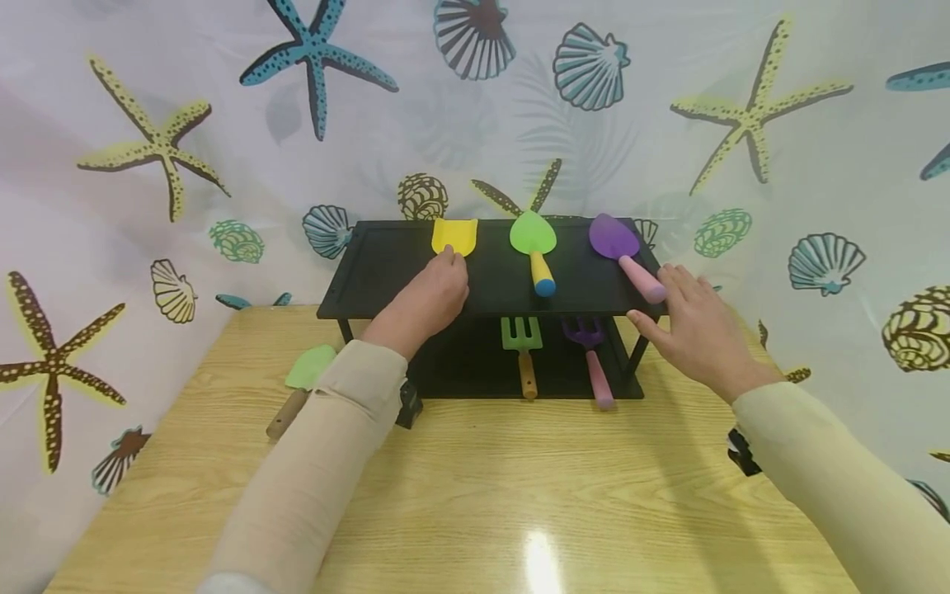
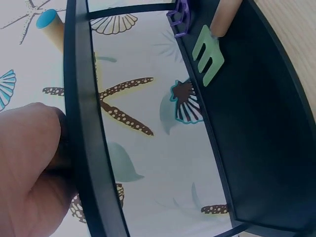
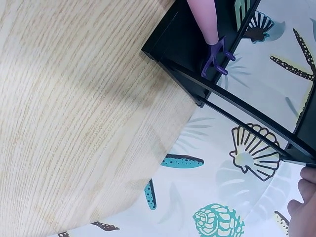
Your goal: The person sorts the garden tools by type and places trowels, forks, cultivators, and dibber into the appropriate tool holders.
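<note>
On the top deck of a black two-tier rack (image 1: 393,272), my left hand (image 1: 441,285) grips a small yellow shovel (image 1: 454,237) by its handle, which the fingers hide. In the left wrist view the curled left hand (image 2: 29,163) is beside the rack's upper edge. My right hand (image 1: 693,326) is at the rack's right end, fingers extended by its edge. Close to that hand lies a purple trowel (image 1: 614,238) with a pink handle. Between the two hands is a green trowel (image 1: 532,233) with a yellow, blue-tipped handle.
A green hand fork (image 1: 522,334) and a purple hand fork (image 1: 586,334) with a pink handle lie on the lower deck. Left of the rack, another green trowel (image 1: 310,369) with a brown handle rests on the wooden table (image 1: 505,495). Behind hangs a seashell-patterned cloth (image 1: 416,124).
</note>
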A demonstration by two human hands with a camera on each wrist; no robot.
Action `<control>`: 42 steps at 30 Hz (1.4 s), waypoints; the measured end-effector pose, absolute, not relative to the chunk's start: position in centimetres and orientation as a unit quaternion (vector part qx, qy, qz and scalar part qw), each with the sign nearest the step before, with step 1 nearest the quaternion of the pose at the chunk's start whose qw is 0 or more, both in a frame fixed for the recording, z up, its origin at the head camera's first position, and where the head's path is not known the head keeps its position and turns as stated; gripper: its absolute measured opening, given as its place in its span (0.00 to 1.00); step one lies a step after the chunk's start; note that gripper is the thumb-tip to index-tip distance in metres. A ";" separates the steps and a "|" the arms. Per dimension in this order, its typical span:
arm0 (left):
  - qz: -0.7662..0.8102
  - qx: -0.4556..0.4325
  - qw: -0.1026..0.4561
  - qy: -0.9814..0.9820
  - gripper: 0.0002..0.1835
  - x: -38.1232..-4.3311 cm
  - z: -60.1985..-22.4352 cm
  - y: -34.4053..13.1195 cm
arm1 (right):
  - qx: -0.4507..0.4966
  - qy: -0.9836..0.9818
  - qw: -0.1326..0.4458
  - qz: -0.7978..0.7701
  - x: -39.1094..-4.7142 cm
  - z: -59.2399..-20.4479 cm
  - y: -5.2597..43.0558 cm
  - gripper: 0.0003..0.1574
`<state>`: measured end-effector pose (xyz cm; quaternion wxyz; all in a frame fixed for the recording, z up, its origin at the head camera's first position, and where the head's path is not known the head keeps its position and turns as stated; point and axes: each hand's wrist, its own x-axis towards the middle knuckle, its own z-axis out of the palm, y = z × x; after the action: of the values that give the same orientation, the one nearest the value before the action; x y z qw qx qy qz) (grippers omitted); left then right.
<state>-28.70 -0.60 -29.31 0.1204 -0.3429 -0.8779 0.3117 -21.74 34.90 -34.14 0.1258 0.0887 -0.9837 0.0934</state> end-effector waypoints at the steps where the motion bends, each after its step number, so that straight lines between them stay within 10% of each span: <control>1: 0.350 -0.347 0.136 -0.859 0.18 -28.6 -29.4 -0.7 | 0.089 -0.984 0.126 0.094 -21.8 -34.1 34.9 0.57; 14: -0.032 -0.233 0.099 -0.967 0.33 -28.5 -30.2 -0.9 | 0.095 -0.982 0.130 0.100 -22.0 -34.4 34.6 0.56; 42: -0.080 -0.286 0.202 -0.933 0.34 -25.7 -28.1 -5.6 | 0.084 -0.983 0.131 0.097 -21.7 -34.3 34.8 0.56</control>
<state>-25.72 -5.61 -28.15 0.2021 -0.2863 -0.9331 -0.0801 -21.73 34.76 -34.33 0.1306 0.0840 -0.9831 0.0973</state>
